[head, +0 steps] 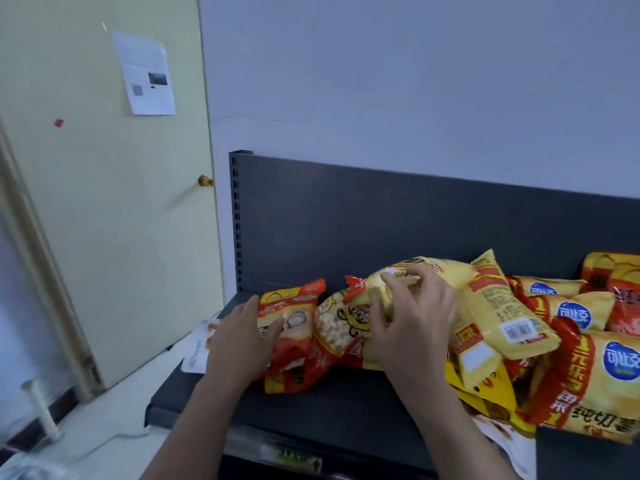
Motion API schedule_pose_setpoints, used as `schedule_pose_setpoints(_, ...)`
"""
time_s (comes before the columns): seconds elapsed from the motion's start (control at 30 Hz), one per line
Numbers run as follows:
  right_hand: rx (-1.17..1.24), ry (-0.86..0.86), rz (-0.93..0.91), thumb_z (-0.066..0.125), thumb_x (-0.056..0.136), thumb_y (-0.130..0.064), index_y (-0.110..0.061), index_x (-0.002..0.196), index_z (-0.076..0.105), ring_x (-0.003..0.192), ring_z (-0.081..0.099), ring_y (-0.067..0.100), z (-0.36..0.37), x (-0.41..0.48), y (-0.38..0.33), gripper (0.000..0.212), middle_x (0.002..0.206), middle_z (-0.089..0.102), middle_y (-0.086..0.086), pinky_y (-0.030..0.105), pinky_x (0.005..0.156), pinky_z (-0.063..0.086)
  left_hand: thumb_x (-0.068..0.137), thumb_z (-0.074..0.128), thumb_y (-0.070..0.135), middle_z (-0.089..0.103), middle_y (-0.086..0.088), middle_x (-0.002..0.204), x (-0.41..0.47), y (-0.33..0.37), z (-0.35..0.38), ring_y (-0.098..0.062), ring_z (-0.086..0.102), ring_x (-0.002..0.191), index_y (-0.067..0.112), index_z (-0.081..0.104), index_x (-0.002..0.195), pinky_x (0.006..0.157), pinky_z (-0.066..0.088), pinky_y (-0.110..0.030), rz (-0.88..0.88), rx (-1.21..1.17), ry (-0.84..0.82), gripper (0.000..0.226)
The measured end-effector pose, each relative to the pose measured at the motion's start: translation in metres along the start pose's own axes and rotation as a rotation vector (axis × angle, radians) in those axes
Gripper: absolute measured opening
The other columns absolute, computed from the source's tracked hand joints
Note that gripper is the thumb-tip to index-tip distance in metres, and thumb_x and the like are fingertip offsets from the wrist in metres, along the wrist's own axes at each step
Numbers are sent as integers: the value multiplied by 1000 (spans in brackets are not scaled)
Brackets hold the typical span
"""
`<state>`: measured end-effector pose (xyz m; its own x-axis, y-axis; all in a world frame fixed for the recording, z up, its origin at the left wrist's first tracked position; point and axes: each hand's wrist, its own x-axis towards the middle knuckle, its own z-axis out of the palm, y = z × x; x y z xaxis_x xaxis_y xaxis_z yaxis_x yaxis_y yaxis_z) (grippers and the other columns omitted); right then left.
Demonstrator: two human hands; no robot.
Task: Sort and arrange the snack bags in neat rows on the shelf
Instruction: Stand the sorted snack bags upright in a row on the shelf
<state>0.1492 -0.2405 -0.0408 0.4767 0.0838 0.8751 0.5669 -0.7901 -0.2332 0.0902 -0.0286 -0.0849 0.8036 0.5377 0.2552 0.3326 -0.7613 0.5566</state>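
A dark grey shelf carries a loose heap of snack bags. My left hand grips the left edge of a red-and-yellow bag at the heap's left end. My right hand lies with spread, bent fingers on a yellow cartoon-print bag in the middle, fingertips touching another yellow bag behind it. A yellow bag with a barcode leans against the right side of that hand. Red-and-yellow bags with blue round logos pile up at the right.
The shelf's dark back panel rises behind the bags. A pale door with a brass knob and a taped paper sheet stands to the left. A white label card sticks out at the shelf's left edge. The floor below left is pale.
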Motion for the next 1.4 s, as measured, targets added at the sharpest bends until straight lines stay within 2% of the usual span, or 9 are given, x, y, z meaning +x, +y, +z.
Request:
schedule_pose_setpoints(0.1, 153, -161, -61, 65, 86, -19, -11, 95, 71, 95, 55, 21, 11, -5, -19, 13, 102, 62, 4, 36, 83, 47, 95, 46, 53, 58, -10, 131, -1, -21, 0, -28, 53, 120, 13, 46, 136, 94, 43, -36, -98, 60, -92, 58)
schedule_pose_setpoints(0.23, 248, -703, 107, 47, 97, -40, -16, 93, 67, 83, 57, 13, 38, -21, -41, 32, 90, 64, -4, 32, 75, 50, 95, 47, 51, 63, -13, 119, 2, -31, 6, -29, 55, 110, 11, 52, 117, 86, 43, -36, -184, -68, -242, 46)
schedule_pose_setpoints(0.43, 315, -971, 344, 46, 98, -38, -13, 129, 53, 112, 57, 21, 72, -39, -52, 40, 120, 61, 2, 31, 93, 46, 96, 47, 48, 66, -8, 116, 11, -29, 5, -21, 59, 101, 14, 59, 116, 82, 46, -31, -218, -176, -287, 41)
schedule_pose_setpoints(0.63, 427, -951, 455, 52, 96, -35, -17, 113, 60, 104, 58, 16, 79, -41, -63, 26, 107, 62, -3, 33, 92, 48, 96, 57, 27, 53, -11, 137, 7, -21, 3, -25, 52, 122, 11, 41, 143, 82, 40, -24, -265, -421, -266, 52)
schedule_pose_setpoints(0.77, 424, -868, 419, 55, 94, -34, -14, 118, 58, 95, 51, 10, 70, -38, -66, 31, 102, 53, -6, 29, 88, 46, 95, 60, 24, 54, -9, 136, 6, -27, 5, -14, 56, 99, 17, 35, 147, 60, 46, -10, -274, -580, -176, 58)
schedule_pose_setpoints(0.9, 499, -776, 364, 55, 95, -31, -18, 129, 54, 102, 52, 6, 50, -33, -66, 37, 110, 56, -10, 22, 87, 46, 91, 66, 29, 59, -11, 128, 4, -31, 5, -25, 65, 103, 18, 36, 146, 81, 59, -45, -339, -852, -99, 64)
schedule_pose_setpoints(1.03, 553, -676, 284, 56, 94, -32, -22, 130, 55, 105, 58, 5, 30, -30, -61, 38, 115, 63, -11, 32, 90, 52, 73, 80, 43, 65, -19, 120, 2, -27, -2, -36, 69, 99, 5, 47, 138, 79, 57, -56, -489, -1238, -145, 82)
schedule_pose_setpoints(1.2, 624, -570, 245, 58, 93, -22, -25, 123, 59, 96, 62, 2, 3, -27, -53, 30, 104, 64, -17, 29, 77, 57, 90, 61, 37, 69, -22, 114, -6, -2, -10, -40, 66, 106, 2, 63, 120, 90, 53, -53, -470, -1486, -434, 47)
schedule_pose_setpoints(1.4, 744, -539, 391, 67, 87, -15, -30, 119, 56, 97, 60, -7, -16, -29, -39, 37, 105, 64, -20, 12, 74, 50, 89, 62, 21, 71, -21, 108, -11, 24, -6, -36, 71, 93, 3, 61, 119, 72, 60, -44, -300, -1491, -440, 35)
